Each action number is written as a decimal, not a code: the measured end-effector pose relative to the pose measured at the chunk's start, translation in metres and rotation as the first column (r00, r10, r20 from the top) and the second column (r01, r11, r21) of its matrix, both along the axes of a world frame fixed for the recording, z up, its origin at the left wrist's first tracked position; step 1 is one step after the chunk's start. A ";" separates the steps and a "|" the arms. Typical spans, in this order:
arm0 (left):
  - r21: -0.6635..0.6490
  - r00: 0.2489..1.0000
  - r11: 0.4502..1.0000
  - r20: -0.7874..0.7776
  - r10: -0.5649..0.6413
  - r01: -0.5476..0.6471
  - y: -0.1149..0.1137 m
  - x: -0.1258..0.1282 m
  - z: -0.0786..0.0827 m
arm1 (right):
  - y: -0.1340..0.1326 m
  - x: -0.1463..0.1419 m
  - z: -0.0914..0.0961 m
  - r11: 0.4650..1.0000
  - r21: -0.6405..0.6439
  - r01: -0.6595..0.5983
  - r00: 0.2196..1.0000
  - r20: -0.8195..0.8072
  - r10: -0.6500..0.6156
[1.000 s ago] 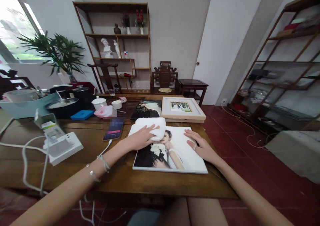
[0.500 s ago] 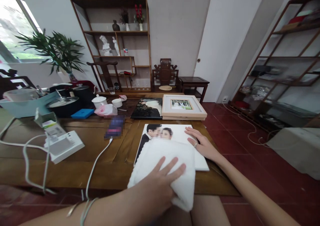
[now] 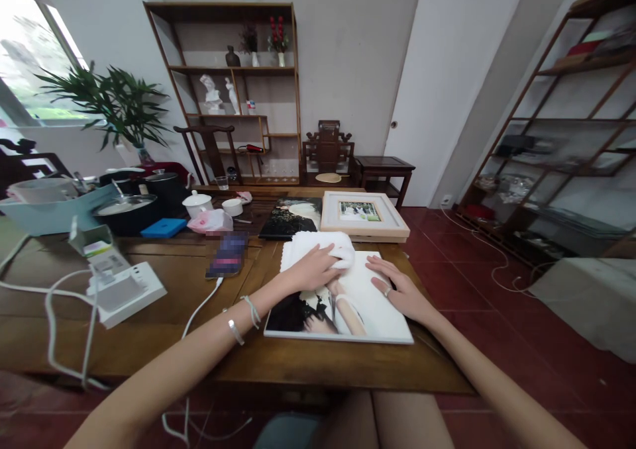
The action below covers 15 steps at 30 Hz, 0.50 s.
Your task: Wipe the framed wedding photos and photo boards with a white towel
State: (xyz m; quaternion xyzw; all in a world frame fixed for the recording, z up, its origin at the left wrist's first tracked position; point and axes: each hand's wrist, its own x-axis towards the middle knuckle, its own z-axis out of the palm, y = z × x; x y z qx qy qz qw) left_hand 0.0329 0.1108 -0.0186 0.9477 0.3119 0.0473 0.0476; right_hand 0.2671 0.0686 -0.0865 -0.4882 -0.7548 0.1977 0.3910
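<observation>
A white towel (image 3: 302,242) lies folded over the upper part of a photo panel (image 3: 350,320), which rests flat on the wooden table. My left hand (image 3: 318,267) has hold of the towel and presses it down, fingers bent over it. On the panel's right side, my right hand (image 3: 397,287) is spread flat with a ring on one finger. The panel's lower part shows dark clothing and a white dress; its top left is hidden under the towel.
Behind the panel stand a pale picture frame (image 3: 392,214) and a dark photo panel (image 3: 291,220). To the left are a phone (image 3: 227,253) on a white cable, a white power strip (image 3: 132,297), a blue box (image 3: 163,227) and a black pan (image 3: 126,217).
My left hand has slid the towel away from me, from the panel's near edge to its far edge, uncovering the lower picture. My right hand has stayed in place.
</observation>
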 end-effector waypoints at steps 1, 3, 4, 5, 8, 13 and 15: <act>0.000 1.000 1.000 0.004 -0.001 0.001 0.000 0.001 0.000 | 0.000 0.000 0.000 1.000 -0.003 -0.003 1.000 0.003 0.003; 0.005 1.000 1.000 -0.006 -0.010 0.010 -0.008 0.002 0.001 | 0.000 0.000 0.000 1.000 -0.001 -0.004 1.000 0.009 0.004; 0.010 1.000 1.000 -0.019 -0.021 0.021 -0.017 0.002 0.002 | 0.000 0.000 0.000 1.000 0.001 -0.003 1.000 0.011 0.003; 0.020 0.999 0.999 -0.035 -0.036 0.037 -0.028 0.002 0.003 | 0.000 0.000 0.000 1.000 0.003 -0.002 1.000 0.012 0.002; 0.057 0.994 0.996 -0.095 -0.063 0.068 -0.072 0.000 0.005 | 0.000 0.000 0.000 1.000 0.005 -0.004 1.000 0.018 0.003; 0.093 0.975 0.983 -0.168 -0.145 0.162 -0.140 0.002 -0.003 | -0.001 0.000 0.001 1.000 0.013 -0.008 0.999 0.044 0.007; 0.097 0.967 0.974 -0.175 -0.187 0.206 -0.152 0.004 -0.005 | -0.001 0.000 0.001 1.000 0.021 -0.009 0.999 0.045 0.008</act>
